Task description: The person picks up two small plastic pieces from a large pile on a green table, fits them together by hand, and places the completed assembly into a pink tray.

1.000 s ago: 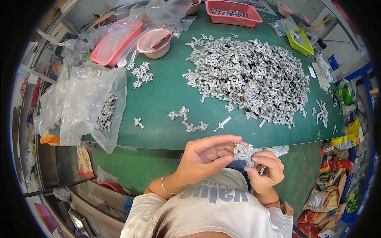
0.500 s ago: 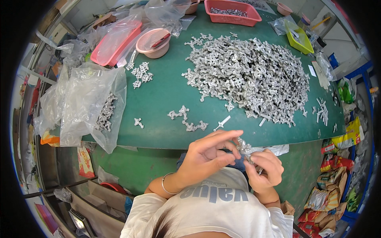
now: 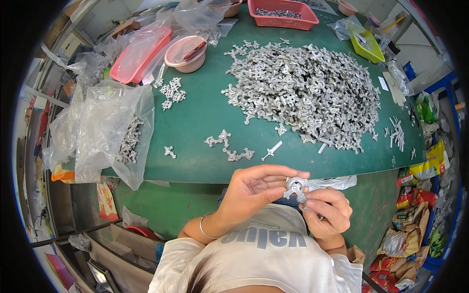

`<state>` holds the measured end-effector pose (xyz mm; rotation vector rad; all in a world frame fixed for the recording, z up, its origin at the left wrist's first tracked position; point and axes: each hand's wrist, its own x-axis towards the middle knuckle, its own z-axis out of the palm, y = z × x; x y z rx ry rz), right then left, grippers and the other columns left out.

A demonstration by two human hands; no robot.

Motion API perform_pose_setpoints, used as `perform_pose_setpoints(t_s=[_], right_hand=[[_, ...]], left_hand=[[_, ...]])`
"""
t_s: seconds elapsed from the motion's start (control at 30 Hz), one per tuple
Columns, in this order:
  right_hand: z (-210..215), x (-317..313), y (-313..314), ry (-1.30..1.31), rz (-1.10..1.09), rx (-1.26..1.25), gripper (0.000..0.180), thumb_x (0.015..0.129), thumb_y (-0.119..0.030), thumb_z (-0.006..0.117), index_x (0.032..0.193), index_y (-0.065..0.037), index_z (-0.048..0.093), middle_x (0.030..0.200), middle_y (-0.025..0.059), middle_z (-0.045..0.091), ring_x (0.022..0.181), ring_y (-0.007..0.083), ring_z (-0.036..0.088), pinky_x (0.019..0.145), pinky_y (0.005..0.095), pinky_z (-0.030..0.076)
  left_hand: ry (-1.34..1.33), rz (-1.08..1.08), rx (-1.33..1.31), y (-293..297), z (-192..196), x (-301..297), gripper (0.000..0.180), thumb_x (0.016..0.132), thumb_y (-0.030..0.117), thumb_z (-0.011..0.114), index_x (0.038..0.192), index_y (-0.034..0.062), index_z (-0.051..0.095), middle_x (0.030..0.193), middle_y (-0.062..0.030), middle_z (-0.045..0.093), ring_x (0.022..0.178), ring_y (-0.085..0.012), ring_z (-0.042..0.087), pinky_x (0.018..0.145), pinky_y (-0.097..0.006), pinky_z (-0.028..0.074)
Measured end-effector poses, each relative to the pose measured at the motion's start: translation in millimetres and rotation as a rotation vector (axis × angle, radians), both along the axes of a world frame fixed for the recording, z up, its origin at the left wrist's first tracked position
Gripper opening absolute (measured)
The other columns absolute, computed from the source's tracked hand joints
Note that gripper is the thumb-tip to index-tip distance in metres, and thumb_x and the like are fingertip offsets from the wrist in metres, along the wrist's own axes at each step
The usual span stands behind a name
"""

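Near my chest, just off the table's front edge, I hold a small silver-grey metal casting (image 3: 295, 186) with a ring-shaped middle and short arms. The thumb and fingers of my right hand (image 3: 328, 211) pinch its lower right end. My left hand (image 3: 254, 188) closes on its left side, thumb against a lower arm and forefinger reaching across the top. On the green table (image 3: 195, 129) lie a white-grey stick-like piece (image 3: 272, 150), a chain of joined castings (image 3: 229, 146) and a single casting (image 3: 169, 152).
A large heap of similar castings (image 3: 303, 93) covers the table's middle right. At the left, a clear plastic bag (image 3: 105, 129) holds more. A pink bowl (image 3: 184, 61) with a red-handled tool, pink trays (image 3: 286, 23) and a yellow-green tray (image 3: 366, 49) stand farther back.
The casting has turned so its ring shape now faces up, and both hands have shifted slightly down with it. My left forefinger and thumb have come closer around it.
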<state>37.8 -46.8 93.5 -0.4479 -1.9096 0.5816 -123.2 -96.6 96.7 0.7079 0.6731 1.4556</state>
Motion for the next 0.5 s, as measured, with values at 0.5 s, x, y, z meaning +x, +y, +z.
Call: perform_pose_setpoints(t_s=[0.5], right_hand=[[-1.9, 2.8, -1.7, 0.013, 0.075, -0.166, 0.025, 0.055, 0.000, 0.074, 0.076, 0.001, 0.060, 0.071, 0.0122, 0.060, 0.055, 0.0189, 0.059, 0.046, 0.0250, 0.045]], left_hand=[[0.174, 0.029, 0.130, -2.0, 3.2, -1.5, 0.025, 0.080, -0.005, 0.049, 0.105, -0.0051, 0.051, 0.107, -0.0251, 0.053, 0.097, -0.0302, 0.055, 0.086, -0.038, 0.045]])
